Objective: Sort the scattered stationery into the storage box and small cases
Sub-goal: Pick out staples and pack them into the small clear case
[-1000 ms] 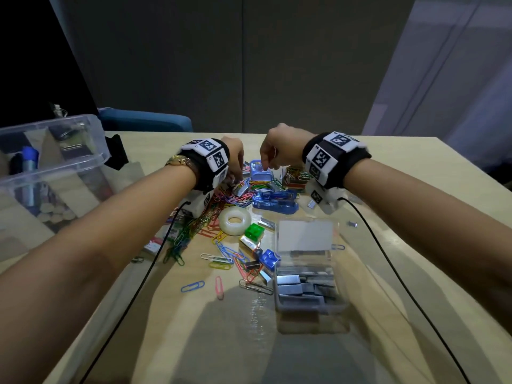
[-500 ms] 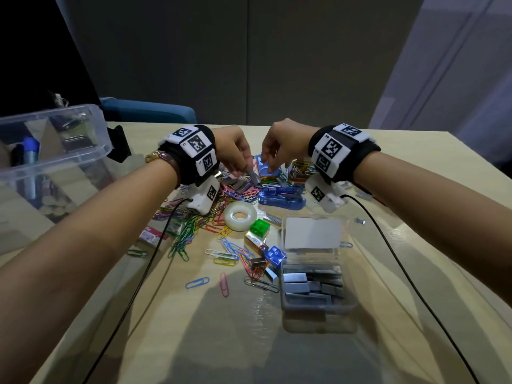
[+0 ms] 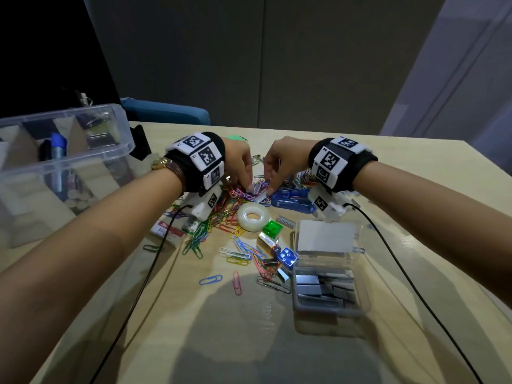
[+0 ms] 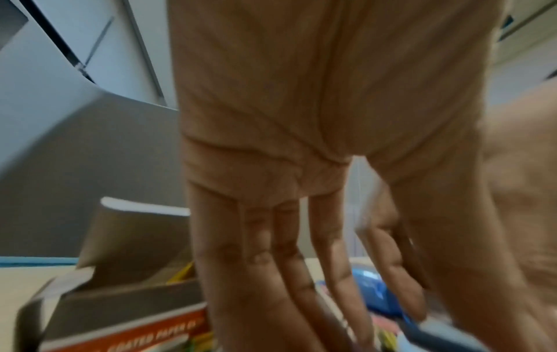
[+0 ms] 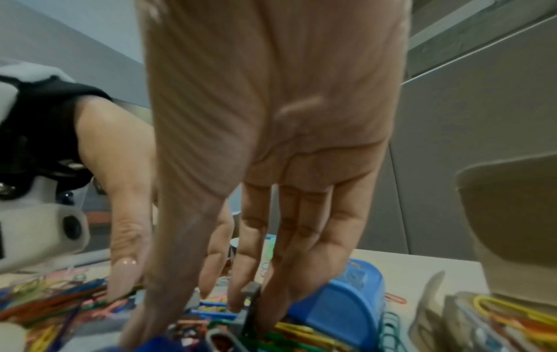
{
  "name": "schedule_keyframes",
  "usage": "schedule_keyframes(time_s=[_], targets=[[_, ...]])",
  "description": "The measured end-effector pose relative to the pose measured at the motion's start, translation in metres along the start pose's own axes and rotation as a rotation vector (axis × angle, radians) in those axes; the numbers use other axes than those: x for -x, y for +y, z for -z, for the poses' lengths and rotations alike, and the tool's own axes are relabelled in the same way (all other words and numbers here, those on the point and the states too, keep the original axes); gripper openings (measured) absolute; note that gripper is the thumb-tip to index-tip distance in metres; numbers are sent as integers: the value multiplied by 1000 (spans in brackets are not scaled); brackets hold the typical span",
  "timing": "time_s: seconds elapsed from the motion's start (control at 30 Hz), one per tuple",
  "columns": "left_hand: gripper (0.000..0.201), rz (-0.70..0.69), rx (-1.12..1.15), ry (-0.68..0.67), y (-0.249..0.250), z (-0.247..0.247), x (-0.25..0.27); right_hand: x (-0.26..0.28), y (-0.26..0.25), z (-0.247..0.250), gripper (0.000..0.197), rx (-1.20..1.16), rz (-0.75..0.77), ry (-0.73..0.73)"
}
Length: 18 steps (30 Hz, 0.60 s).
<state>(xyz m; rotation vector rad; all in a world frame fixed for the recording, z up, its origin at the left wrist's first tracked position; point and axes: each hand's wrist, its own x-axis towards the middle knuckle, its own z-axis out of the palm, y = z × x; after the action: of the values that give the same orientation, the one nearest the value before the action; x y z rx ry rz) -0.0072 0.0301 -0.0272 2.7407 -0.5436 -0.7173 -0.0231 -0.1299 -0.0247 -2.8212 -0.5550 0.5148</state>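
Coloured paper clips (image 3: 221, 214) lie heaped and strewn across the pale wooden desk (image 3: 415, 167), and both hands reach down into the far part of the heap. The left hand (image 3: 238, 164) has its fingers extended downward with the tips among the clips; whether it has hold of anything cannot be told. The right hand (image 3: 282, 162) likewise points its fingers down, tips against a small grey staple block (image 5: 250, 291) next to the blue stapler (image 3: 292, 199); its grip is not clear either. A roll of clear tape (image 3: 253, 216) sits just in front of the hands, with a green sharpener (image 3: 273, 228) beside it. Nearer, an open small clear case (image 3: 329, 286) holds grey staple strips. The large clear storage box (image 3: 63, 151) stands at the left, well apart from the heap, with a blue marker (image 3: 58, 153) inside.
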Motion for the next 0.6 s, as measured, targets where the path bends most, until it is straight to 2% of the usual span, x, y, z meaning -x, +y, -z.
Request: schedule_keyframes(time_s=[0.1,0.27,0.4,0.6], targets=[[35,-38,20,39,-1,-8,-4,-3,-4,-1,36,56,6,-5],[8,-85,3,36,-8,-1,-6,1,3,1,22,116,46,8],[15,-73,18,110,-17,0,-6,6,4,0,28,124,152,60],[21,-64,8,65,-12,-3,-6,1,-7,-9,19,116,165,-57]])
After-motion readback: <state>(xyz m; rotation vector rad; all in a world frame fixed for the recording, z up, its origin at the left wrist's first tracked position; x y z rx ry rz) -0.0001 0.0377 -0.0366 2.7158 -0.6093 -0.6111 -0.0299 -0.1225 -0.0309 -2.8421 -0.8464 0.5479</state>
